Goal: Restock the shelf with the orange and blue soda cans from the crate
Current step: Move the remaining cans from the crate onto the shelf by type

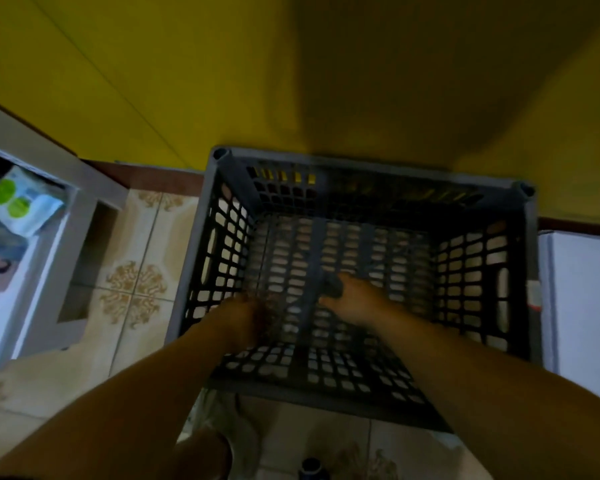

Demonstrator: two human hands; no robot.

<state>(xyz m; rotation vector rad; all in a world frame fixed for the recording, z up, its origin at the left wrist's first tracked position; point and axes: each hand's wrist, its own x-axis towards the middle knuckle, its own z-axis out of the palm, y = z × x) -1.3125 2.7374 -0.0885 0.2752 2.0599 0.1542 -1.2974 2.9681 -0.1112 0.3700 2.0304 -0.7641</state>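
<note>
I look straight down into a dark grey lattice crate (357,168) that stands on the tiled floor. Both my arms reach into it. My right hand (354,303) is low near the crate's middle, its fingers curled round a dark bluish soda can (331,285) that is mostly hidden in the dim light. My left hand (243,320) is down by the crate's left wall, blurred, with its fingers bent toward the bottom; whether it holds anything does not show. No orange can is plainly visible.
A white shelf unit (49,244) with packets (18,206) stands at the left. A yellow wall (291,81) rises behind the crate. A white box (582,306) sits against the crate's right side. A dark round can top (310,467) lies on the floor at the bottom edge.
</note>
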